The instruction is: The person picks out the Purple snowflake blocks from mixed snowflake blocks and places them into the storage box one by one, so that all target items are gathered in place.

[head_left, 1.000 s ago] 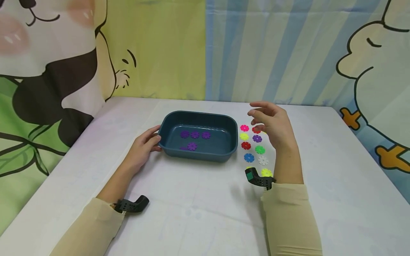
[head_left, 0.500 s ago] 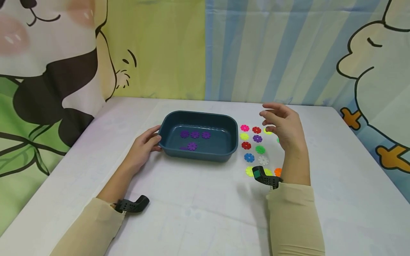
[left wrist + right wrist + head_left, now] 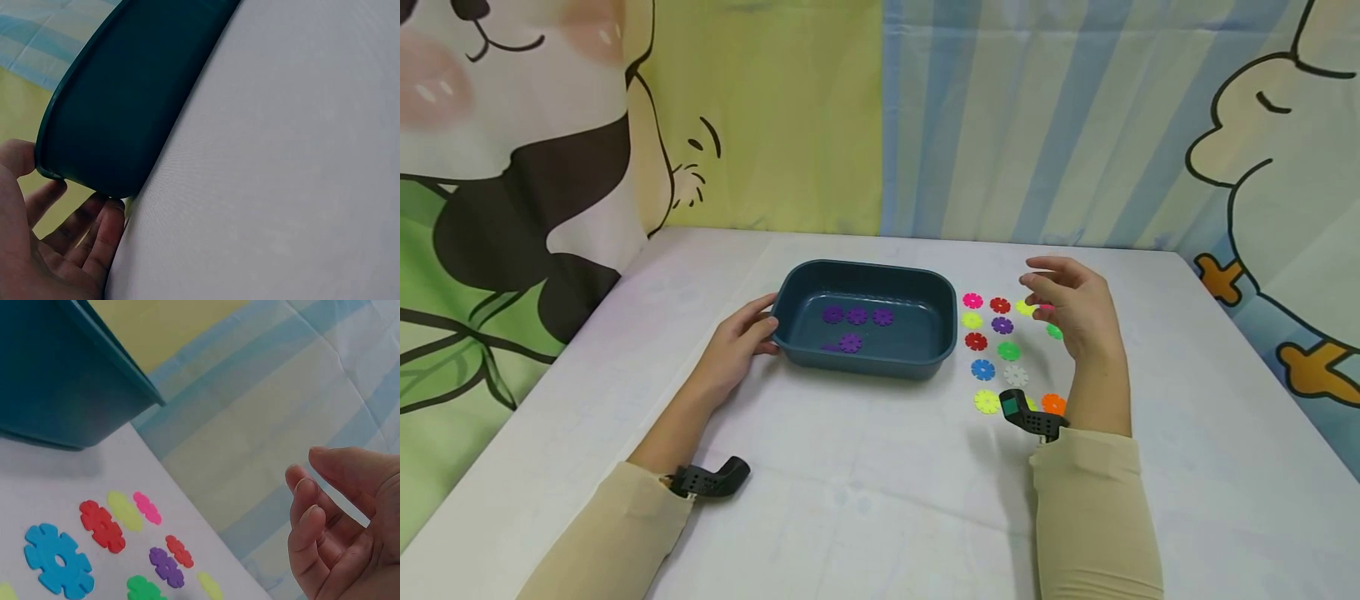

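Note:
In the head view, a dark teal plastic tub (image 3: pixel 865 367) holds several purple snowflake discs (image 3: pixel 883 317). My left hand (image 3: pixel 733 346) grips the tub's left end; the left wrist view has the thumb (image 3: pixel 17 156) at the rim and the other fingertips against the end wall. My right hand (image 3: pixel 1078 304) hangs above the far right part of the loose discs, its fingers loosely bent with nothing between them. Beneath and left of it lie a purple disc (image 3: pixel 1002 326), a green disc (image 3: pixel 1009 351) and a blue disc (image 3: pixel 982 370). A pink disc is partly hidden behind its fingers.
More loose discs lie right of the tub, among them a white disc (image 3: pixel 1016 376), an orange disc (image 3: pixel 1054 404) and a yellow disc (image 3: pixel 987 402). A white cloth covers the table (image 3: pixel 850 500). A printed curtain (image 3: pixel 1000 125) hangs behind its far edge.
My right hand has moved right, away from the tub, and a little nearer, uncovering red, yellow, green and orange discs. My left hand and the tub have stayed put.

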A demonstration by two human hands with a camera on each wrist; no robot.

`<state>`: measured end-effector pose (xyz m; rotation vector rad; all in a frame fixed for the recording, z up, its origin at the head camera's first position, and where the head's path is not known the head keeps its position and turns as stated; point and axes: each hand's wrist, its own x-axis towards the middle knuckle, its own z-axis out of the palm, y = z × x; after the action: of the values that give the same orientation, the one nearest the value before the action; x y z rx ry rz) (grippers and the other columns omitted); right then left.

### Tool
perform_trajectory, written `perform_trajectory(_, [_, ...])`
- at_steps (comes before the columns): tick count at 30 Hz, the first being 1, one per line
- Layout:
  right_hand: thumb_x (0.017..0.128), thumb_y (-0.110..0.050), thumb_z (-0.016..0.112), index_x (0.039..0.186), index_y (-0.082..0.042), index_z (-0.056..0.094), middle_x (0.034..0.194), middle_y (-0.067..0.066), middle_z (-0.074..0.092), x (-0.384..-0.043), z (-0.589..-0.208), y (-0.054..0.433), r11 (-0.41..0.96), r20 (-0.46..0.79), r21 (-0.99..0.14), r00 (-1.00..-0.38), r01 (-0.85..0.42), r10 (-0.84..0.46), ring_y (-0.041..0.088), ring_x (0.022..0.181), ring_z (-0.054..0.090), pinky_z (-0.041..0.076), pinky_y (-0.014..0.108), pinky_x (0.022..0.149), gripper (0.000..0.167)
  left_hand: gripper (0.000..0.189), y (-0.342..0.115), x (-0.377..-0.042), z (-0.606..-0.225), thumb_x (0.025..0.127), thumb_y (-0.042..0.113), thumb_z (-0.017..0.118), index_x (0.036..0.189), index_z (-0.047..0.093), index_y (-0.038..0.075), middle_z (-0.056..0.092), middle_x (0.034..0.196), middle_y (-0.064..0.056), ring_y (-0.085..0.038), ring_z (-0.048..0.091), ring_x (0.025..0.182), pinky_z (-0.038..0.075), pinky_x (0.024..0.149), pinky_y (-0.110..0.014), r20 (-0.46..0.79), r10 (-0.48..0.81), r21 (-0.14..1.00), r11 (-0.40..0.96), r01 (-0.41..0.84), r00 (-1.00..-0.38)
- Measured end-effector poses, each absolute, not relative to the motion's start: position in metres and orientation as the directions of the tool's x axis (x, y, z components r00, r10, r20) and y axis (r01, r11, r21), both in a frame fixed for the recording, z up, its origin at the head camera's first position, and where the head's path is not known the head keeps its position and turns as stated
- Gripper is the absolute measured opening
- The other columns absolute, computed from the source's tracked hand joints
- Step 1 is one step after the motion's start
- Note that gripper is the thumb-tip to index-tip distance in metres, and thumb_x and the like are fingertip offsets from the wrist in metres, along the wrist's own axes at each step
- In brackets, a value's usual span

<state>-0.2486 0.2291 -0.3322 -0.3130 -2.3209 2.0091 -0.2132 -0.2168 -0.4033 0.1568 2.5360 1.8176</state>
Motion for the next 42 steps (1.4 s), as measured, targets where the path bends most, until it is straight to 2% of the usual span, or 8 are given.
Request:
perform_trajectory(7, [0.096,-0.038,0.073,0.14,-0.02,0.063,0.114,-0.007,0.065,-0.254,-0.346,0.234,0.243,-0.139,-0.951,-0.966,0.192,0.219,0.019,0.093,0.063,0.057,0.02,0.073,0.048,0.053,-0.217,-0.214,-0.404,0.11,0.029,0.048,0.16,0.04,0.015,0.055,0.146,-0.023,-0.005,0.065,0.098,0.057,0.086,-0.015,0.043,0.088,0.946,0.317,0.069,-0.995])
perform_trajectory(11, [0.099,-0.035,0.07,0.142,-0.019,0.061,0.117,-0.004,0.064,-0.256,-0.354,0.236,0.295,-0.174,-0.926,-0.96,0.235,0.217,0.023,0.099,0.063,0.057,0.02,0.075,0.047,0.053,-0.216,-0.214,-0.404,0.11,0.03,0.048,0.16,0.04,0.015,0.055,0.146,-0.023,-0.005,0.064,0.098,0.056,0.086,-0.014,0.04,0.088,0.946,0.318,0.066,-0.995])
perform_trajectory(18, [0.101,-0.029,0.067,0.144,-0.019,0.06,0.134,0.008,0.061,-0.257,-0.366,0.236,0.382,-0.248,-0.87,-0.946,0.312,0.207,0.024,0.101,0.063,0.057,0.02,0.078,0.045,0.053,-0.216,-0.213,-0.405,0.11,0.031,0.048,0.16,0.039,0.015,0.055,0.146,-0.023,-0.005,0.064,0.098,0.056,0.085,-0.013,0.04,0.088,0.945,0.321,0.067,-0.995])
perform_trajectory(24, [0.101,-0.026,0.067,0.144,-0.019,0.061,0.13,0.012,0.06,-0.258,-0.373,0.235,0.471,-0.28,-0.81,-0.936,0.35,0.216,0.026,0.096,0.062,0.055,0.02,0.074,0.044,0.053,-0.216,-0.212,-0.404,0.11,0.031,0.048,0.161,0.039,0.016,0.055,0.147,-0.022,-0.006,0.064,0.1,0.056,0.085,-0.013,0.036,0.086,0.944,0.325,0.062,-0.996])
perform_trajectory(32, [0.101,-0.026,0.066,0.144,-0.016,0.06,0.132,0.015,0.061,-0.26,-0.378,0.232,0.513,-0.284,-0.781,-0.935,0.355,0.214,0.026,0.094,0.062,0.053,0.016,0.065,0.044,0.053,-0.215,-0.214,-0.404,0.11,0.029,0.049,0.16,0.04,0.015,0.056,0.146,-0.022,-0.007,0.065,0.103,0.057,0.086,-0.016,0.05,0.096,0.95,0.303,0.077,-0.994])
perform_trajectory(42, [0.1,-0.024,0.066,0.141,-0.013,0.061,0.132,0.015,0.058,-0.26,-0.378,0.226,0.553,-0.302,-0.754,-0.934,0.356,0.19,0.027,0.102,0.057,0.052,0.026,0.083,0.042,0.053,-0.217,-0.215,-0.405,0.109,0.027,0.049,0.16,0.041,0.014,0.054,0.149,-0.022,-0.006,0.065,0.103,0.057,0.085,-0.016,0.057,0.098,0.954,0.287,0.083,-0.994])
